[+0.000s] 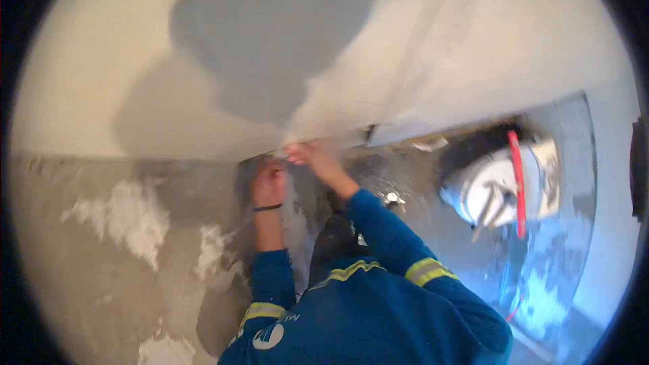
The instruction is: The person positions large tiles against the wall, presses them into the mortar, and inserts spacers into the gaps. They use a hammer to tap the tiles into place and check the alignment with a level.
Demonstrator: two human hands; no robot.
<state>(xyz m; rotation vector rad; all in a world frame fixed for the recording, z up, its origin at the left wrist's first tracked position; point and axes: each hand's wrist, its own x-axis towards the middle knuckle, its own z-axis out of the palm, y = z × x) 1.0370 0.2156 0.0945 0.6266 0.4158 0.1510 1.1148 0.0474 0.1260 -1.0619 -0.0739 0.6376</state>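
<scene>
Both of my hands meet low in front of the pale wall (365, 61), near the line where it joins the concrete floor (182, 223). My left hand (269, 184), with a dark band at its wrist, has its fingers curled together. Just right of it, my right hand (307, 154) reaches in from the right with its fingertips drawn together close to the left ones. Whatever lies between the fingers is too small and blurred to make out. A dark gap (368, 134) shows at the wall's base, right of my hands.
At the right stands a white bucket (481, 192) with tools on top. A long red tool (519, 186) lies across it. White patches (128, 220) mark the floor at the left. A side wall (618, 162) rises at the far right.
</scene>
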